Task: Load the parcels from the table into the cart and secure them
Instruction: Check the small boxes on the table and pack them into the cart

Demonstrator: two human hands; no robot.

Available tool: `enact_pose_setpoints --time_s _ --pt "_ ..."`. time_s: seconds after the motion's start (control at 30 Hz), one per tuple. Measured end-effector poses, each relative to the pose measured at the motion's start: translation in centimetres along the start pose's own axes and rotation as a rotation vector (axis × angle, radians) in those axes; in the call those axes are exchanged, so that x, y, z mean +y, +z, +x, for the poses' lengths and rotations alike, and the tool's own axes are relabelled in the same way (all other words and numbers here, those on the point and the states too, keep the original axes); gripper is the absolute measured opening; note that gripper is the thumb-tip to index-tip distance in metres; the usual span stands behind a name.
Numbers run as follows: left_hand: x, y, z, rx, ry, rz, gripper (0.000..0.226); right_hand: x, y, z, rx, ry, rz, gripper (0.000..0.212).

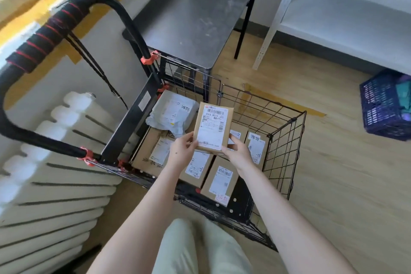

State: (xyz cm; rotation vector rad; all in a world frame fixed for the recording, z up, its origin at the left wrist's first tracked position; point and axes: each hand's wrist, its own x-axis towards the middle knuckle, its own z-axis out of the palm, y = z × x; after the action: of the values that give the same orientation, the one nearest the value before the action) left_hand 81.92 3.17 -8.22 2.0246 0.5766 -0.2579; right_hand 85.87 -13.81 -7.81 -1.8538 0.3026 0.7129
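Left hand (182, 151): thumb and fingers pinch the lower left edge of a small brown parcel (213, 128). Right hand (239, 153): grips the lower right corner of the same parcel, thumb on the upper face. Both hands are closed on it; neither is free.

Parcel: flat, held tilted with its white barcode label facing up. It sits over the middle of the cart (287, 140), raised above the load already inside. I cannot tell whether its lower edge touches anything beneath.

Cart load: flat cardboard boxes (155, 153) lie side by side across the basket bottom, white labels up. A grey poly mailer (172, 113) lies crumpled on top of them in the far left corner.

Cart build: black wire-mesh sides and red clips (146, 59) at the frame joints. The looped handle (44, 35), wrapped in black foam with red stripes, rises on the left. A black strap (95, 66) hangs from the handle down toward the basket.

Surroundings:
- A dark table (195, 13) stands just behind the cart.
- A white shelving rack (333, 11) is at the back right.
- A blue plastic crate (387, 107) sits on the wooden floor (333, 173) below the rack, well apart from the cart.
- A white radiator (44, 173) runs along the left wall.
- The person's knee (200, 247), in pale trousers, shows at the bottom edge.
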Motion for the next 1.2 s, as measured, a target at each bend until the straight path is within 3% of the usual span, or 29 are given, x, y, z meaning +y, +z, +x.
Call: enact_pose_setpoints --time_s 0.3,0.63,0.9,1.2 --pt "-6.3 3.3 10.2 -0.075 -0.118 0.016 0.041 3.8 3.6 10.5 0.011 0.128 -0.006 0.048" --pt "-14.1 7.3 19.3 0.024 -0.181 0.027 0.034 8.2 8.0 20.3 0.047 0.224 0.065 0.053" --pt "-16.9 9.7 21.4 0.095 -0.135 -0.174 0.034 9.9 10.3 25.2 0.104 0.274 0.066 0.054" --pt "-16.2 10.4 20.8 0.007 -0.1 -0.018 0.046 11.0 11.9 26.3 0.203 0.279 0.028 0.057"
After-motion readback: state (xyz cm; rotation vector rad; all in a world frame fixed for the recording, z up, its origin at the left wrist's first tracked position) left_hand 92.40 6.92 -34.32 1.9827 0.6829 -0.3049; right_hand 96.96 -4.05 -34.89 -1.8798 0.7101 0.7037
